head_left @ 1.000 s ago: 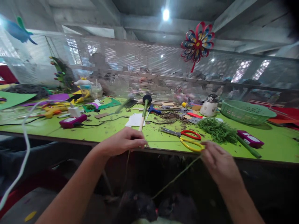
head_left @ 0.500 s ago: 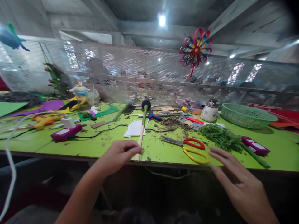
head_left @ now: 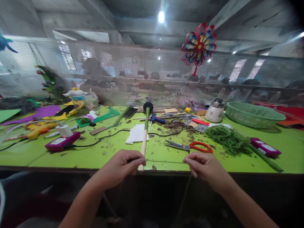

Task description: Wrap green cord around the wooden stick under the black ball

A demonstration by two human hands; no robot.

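Note:
My left hand [head_left: 123, 164] is closed, thumb and fingertips pinched at the near end of a wooden stick [head_left: 143, 145]. Green yarn wraps the stick's upper part, which ends in a dark round head at the far side. A thin green strand of yarn [head_left: 165, 161] runs taut from the stick to my right hand [head_left: 206, 167], whose thumb and fingers pinch it; its loose tail hangs below the table edge. Just beyond my right hand lie scissors [head_left: 181, 146], with one red handle showing and the yellow one mostly covered.
A pile of green yarn [head_left: 225, 139], a purple box [head_left: 264, 147] and a green basket [head_left: 254, 115] are on the right. Behind the stick are white paper [head_left: 136, 134] and a blue glue gun [head_left: 156, 118]. Another purple box [head_left: 63, 141] and a yellow glue gun [head_left: 40, 129] lie left.
My right hand has moved left from beside the scissors and closed on the yarn strand, which is now stretched taut. My left hand stays at the stick's near end.

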